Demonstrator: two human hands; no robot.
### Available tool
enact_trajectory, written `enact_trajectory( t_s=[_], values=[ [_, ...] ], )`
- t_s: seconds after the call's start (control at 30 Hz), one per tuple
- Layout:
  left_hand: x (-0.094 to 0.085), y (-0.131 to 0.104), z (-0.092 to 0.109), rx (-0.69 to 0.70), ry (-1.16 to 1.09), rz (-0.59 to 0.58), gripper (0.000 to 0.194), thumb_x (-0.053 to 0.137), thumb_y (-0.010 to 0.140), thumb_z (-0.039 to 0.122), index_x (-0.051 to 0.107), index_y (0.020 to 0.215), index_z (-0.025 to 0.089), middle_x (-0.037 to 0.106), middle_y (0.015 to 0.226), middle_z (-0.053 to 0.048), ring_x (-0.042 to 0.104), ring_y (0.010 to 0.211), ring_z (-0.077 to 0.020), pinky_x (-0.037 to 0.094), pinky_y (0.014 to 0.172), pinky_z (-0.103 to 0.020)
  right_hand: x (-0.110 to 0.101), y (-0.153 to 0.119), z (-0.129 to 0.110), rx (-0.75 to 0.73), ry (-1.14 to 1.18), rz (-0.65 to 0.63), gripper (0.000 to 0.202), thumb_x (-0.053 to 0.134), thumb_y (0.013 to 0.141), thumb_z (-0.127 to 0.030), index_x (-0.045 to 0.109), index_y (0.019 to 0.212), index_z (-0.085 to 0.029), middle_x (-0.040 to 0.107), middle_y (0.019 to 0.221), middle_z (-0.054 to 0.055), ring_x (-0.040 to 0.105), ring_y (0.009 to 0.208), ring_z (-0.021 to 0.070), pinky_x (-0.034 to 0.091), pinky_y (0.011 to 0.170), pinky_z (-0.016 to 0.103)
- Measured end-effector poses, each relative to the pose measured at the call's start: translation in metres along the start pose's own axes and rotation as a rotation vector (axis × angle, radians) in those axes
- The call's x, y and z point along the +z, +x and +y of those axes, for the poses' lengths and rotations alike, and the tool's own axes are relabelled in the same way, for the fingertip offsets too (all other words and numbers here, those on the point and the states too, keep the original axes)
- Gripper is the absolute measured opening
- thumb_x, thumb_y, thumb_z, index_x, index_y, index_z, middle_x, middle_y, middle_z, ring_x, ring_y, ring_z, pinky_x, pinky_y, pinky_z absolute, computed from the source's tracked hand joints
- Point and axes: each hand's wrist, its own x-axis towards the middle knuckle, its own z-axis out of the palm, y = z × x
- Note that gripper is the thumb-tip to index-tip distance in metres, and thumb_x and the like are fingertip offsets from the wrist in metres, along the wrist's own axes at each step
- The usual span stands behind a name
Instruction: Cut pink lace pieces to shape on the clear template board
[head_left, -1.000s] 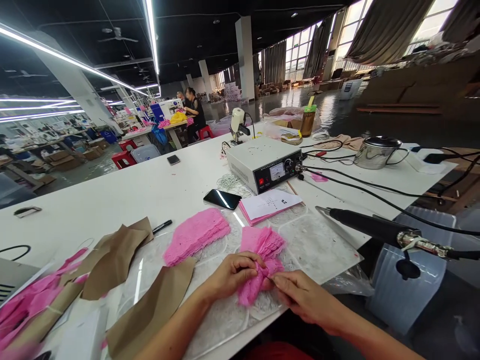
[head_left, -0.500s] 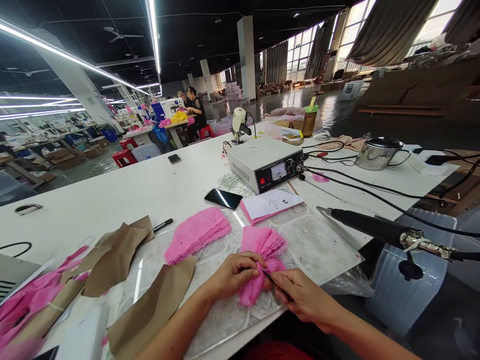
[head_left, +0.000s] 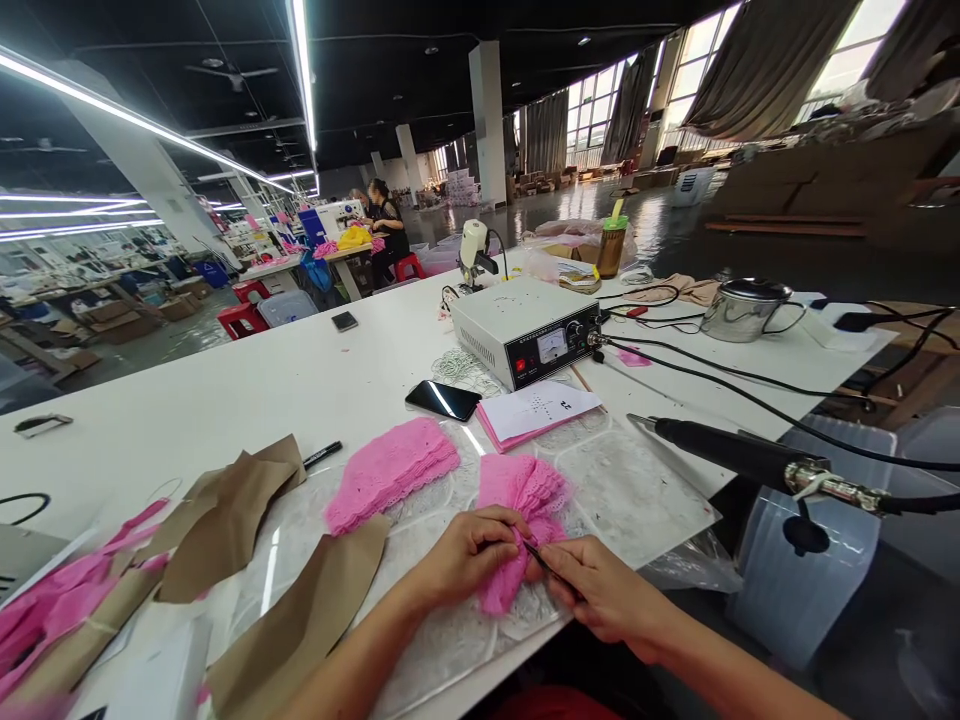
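Bunched pink lace fabric (head_left: 504,590) lies near the front edge of the table. My left hand (head_left: 472,548) is closed on it, pinching a fold between thumb and fingers. From the right, my right hand (head_left: 600,588) grips a thin dark pointed tool (head_left: 535,552), perhaps tweezers, with its tip at the lace beside my left fingertips. Most of the tool is hidden inside the fist. A stack of pink lace pieces (head_left: 394,470) rests just beyond my left hand. Both hands work over a clear, marbled mat (head_left: 637,480).
A black handheld tool (head_left: 727,450) with a metal tip juts in from the right, cabled to a grey control box (head_left: 525,320). A phone (head_left: 442,399), printed paper (head_left: 536,408) and brown paper patterns (head_left: 315,600) surround the mat. A glass mug (head_left: 746,310) stands farther right.
The camera view has shifted slightly. Both hands stay on the lace in nearly the same pose, with the tool tip still at the fold.
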Motion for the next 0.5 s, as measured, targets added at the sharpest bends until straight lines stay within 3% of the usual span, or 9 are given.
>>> enact_trajectory(
  t_s=[0.5],
  values=[
    [-0.0044,0.0038,0.0085,0.016,-0.01,-0.016,0.031,0.053,0.092,0.036,0.066,0.071,0.015,0.067,0.097,-0.01,0.063,0.087,-0.0175,0.047,0.081,-0.028,-0.0071,-0.0055,-0.0041,-0.031,0.009,-0.011,0.054,0.046,0.078,-0.068,0.061,0.082,-0.017,0.037,0.051,-0.008,0.016,0.035,0.0026,0.008,0.034,0.022]
  ],
)
